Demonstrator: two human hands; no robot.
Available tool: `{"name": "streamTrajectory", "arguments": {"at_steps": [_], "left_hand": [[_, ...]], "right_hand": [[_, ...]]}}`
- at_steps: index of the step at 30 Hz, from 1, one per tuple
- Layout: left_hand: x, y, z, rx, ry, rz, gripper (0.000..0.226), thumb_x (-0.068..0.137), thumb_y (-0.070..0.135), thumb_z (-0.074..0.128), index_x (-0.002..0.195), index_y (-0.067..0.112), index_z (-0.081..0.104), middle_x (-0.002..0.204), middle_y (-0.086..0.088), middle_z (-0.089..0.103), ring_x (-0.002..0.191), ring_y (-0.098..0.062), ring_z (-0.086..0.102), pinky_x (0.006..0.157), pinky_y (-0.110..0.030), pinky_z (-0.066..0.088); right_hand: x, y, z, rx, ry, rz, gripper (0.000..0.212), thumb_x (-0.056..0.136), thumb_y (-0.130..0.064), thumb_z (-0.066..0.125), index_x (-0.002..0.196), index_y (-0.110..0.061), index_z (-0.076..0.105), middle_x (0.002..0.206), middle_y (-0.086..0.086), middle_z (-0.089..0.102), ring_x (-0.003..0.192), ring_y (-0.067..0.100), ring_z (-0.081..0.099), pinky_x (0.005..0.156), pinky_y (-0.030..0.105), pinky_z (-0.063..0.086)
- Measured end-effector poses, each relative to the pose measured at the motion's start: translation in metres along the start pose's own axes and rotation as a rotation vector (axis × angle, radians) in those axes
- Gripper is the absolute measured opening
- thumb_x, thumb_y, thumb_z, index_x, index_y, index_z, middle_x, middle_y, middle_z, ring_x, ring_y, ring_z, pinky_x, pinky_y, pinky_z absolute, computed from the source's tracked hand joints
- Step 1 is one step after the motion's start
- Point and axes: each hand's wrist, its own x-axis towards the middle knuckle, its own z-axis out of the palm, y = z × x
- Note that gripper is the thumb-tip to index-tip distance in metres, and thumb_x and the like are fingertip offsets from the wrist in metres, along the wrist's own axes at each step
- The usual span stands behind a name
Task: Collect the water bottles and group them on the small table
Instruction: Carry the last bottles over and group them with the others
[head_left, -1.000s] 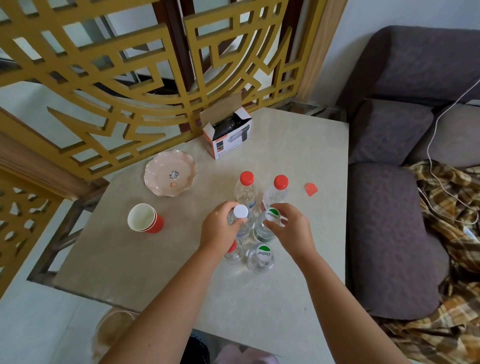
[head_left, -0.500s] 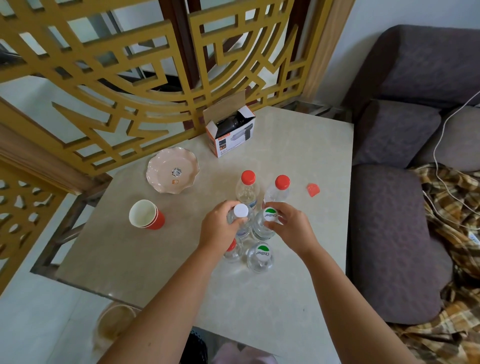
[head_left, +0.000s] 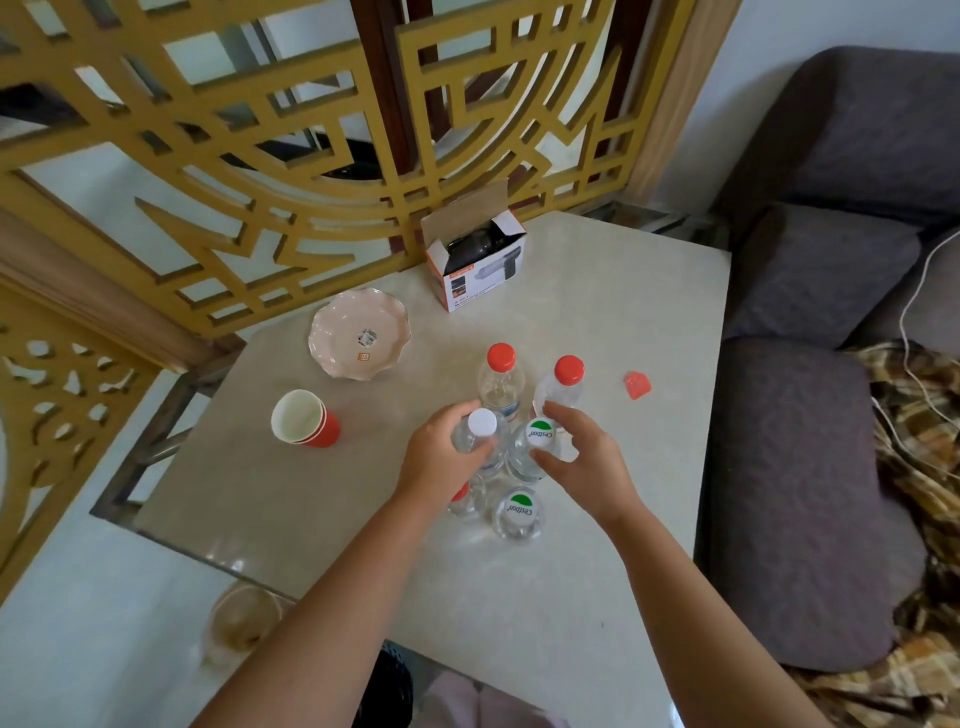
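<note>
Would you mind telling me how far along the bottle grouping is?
Six bottles stand clustered on the small table. The left hand holds the white-capped bottle; the right hand, fingers spread, surrounds the green-label-capped bottle. Only final nudging seems left; no stray bottles are visible.

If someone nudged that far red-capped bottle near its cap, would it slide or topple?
The far red-capped bottle would probably topple: it stands tall and narrow on the smooth table. It looks nearly empty, so likely light and easy to knock over. Falling, it might hit the other red-capped bottle close beside it.
</note>
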Motion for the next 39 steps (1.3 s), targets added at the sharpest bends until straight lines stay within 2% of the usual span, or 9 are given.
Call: {"name": "streamTrajectory", "arguments": {"at_steps": [3,6,12,14,19,25,30,34,39], "left_hand": [[0.006,0.003,-0.005,-0.053,-0.032,-0.057,0.047,0.079,0.021,0.071,0.123,0.014,0.056,0.121,0.003,0.061,0.111,-0.009,0.053,0.093,-0.016,0.036],[0.018,0.005,-0.01,-0.066,-0.012,-0.078,0.045,0.081,0.023,0.068,0.124,0.016,0.055,0.126,0.001,0.06,0.117,-0.012,0.053,0.1,-0.026,0.039],[0.057,0.016,-0.011,-0.007,-0.036,-0.023,0.048,0.082,0.02,0.068,0.127,0.013,0.053,0.13,-0.004,0.057,0.12,-0.017,0.051,0.095,-0.022,0.037],[0.067,0.018,-0.008,0.004,-0.062,-0.011,0.049,0.082,0.017,0.068,0.128,0.013,0.052,0.131,-0.005,0.056,0.122,-0.018,0.05,0.098,-0.024,0.037],[0.086,0.017,-0.001,0.029,-0.121,0.006,0.05,0.08,0.015,0.07,0.127,0.012,0.054,0.131,-0.006,0.056,0.121,-0.019,0.05,0.1,-0.026,0.036],[0.093,0.021,0.004,0.04,-0.201,0.052,0.049,0.077,0.011,0.072,0.123,0.011,0.057,0.123,-0.006,0.062,0.115,-0.019,0.055,0.096,-0.02,0.037],[0.096,0.025,0.005,0.081,-0.17,0.083,0.039,0.077,0.008,0.071,0.115,0.008,0.062,0.111,-0.008,0.067,0.102,-0.021,0.06,0.086,-0.017,0.039],[0.097,0.028,0.006,0.102,-0.154,0.118,0.035,0.077,0.007,0.071,0.111,0.006,0.063,0.108,-0.008,0.066,0.089,-0.013,0.052,0.076,-0.011,0.033],[0.1,0.027,0.005,0.111,-0.175,0.134,0.036,0.078,0.008,0.07,0.113,0.008,0.062,0.11,-0.009,0.066,0.088,-0.012,0.051,0.078,-0.01,0.034]], "right_hand": [[-0.001,0.002,-0.007,0.059,0.083,0.007,0.044,0.078,-0.011,0.071,0.12,-0.013,0.057,0.115,-0.005,0.059,0.101,0.008,0.054,0.078,-0.002,0.035],[0.005,0.002,-0.014,0.072,0.153,0.027,0.04,0.08,-0.011,0.07,0.118,-0.012,0.058,0.114,-0.002,0.06,0.104,0.012,0.054,0.083,0.014,0.039],[0.033,-0.003,-0.018,0.007,0.267,0.044,0.048,0.081,-0.011,0.068,0.126,-0.012,0.052,0.125,0.004,0.057,0.115,0.018,0.052,0.097,0.031,0.041],[0.042,-0.005,-0.016,-0.028,0.268,0.04,0.051,0.081,-0.011,0.067,0.129,-0.011,0.05,0.128,0.006,0.054,0.117,0.02,0.05,0.098,0.029,0.039],[0.056,-0.005,-0.014,-0.073,0.254,0.07,0.049,0.082,-0.009,0.066,0.128,-0.009,0.051,0.128,0.008,0.056,0.119,0.02,0.048,0.094,0.012,0.027],[0.061,-0.006,-0.011,-0.06,0.273,0.089,0.044,0.08,-0.007,0.068,0.122,-0.008,0.056,0.121,0.008,0.062,0.111,0.022,0.055,0.096,0.033,0.043],[0.062,-0.009,-0.009,-0.043,0.304,0.123,0.035,0.079,-0.006,0.068,0.114,-0.009,0.061,0.11,0.006,0.067,0.101,0.019,0.058,0.087,0.026,0.045],[0.06,-0.011,-0.007,-0.044,0.317,0.134,0.036,0.078,-0.008,0.069,0.114,-0.009,0.062,0.111,0.006,0.066,0.1,0.018,0.059,0.086,0.023,0.044],[0.058,-0.014,-0.005,-0.054,0.321,0.142,0.038,0.078,-0.011,0.072,0.114,-0.009,0.062,0.112,0.006,0.066,0.101,0.018,0.059,0.088,0.023,0.045]]}}
